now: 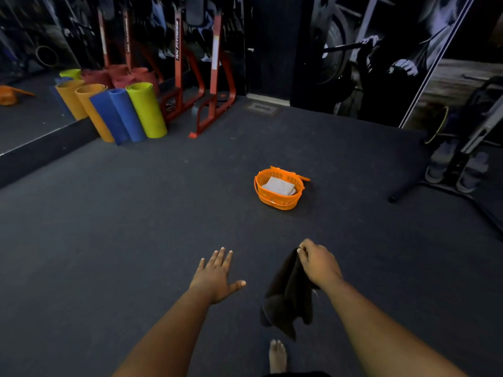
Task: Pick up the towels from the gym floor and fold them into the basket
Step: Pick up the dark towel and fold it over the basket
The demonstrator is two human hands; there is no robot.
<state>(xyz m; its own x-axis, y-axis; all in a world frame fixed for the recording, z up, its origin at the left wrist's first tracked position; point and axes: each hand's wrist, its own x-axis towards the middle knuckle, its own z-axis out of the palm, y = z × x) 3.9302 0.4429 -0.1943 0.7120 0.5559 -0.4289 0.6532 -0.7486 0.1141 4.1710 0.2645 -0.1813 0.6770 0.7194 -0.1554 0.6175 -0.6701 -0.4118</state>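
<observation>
Item 1, right hand point(319, 263): fingers curled, pinching the top edge of a dark towel point(288, 293) that hangs limp below the fist, clear of the gym floor point(136, 213), bunched at its lower end.

Item 2, left hand point(217, 278): fingers straight and spread, thumb out, palm down, holding nothing, well left of the towel.

Step in hand, as judged: the towel is lifted but not yet folded. To do it well, the free hand would take a second corner along the same edge, so the cloth hangs flat between 2 grips. Halving it corner to corner, then halving again, should give a packet small enough for the container. A bunched drop risks an untidy stack.

Item 3, orange basket point(279, 190): 1 plastic basket with open-lattice walls, standing upright on the floor ahead of the hands, well apart from them; its handle lies folded down at the far rim.

Contents: 1 light grey folded towel point(280, 185), lying inside, roughly flat. Whether more lies beneath it cannot be told.

Item 4: 1 bare foot point(277, 355) below the hanging towel.
</observation>
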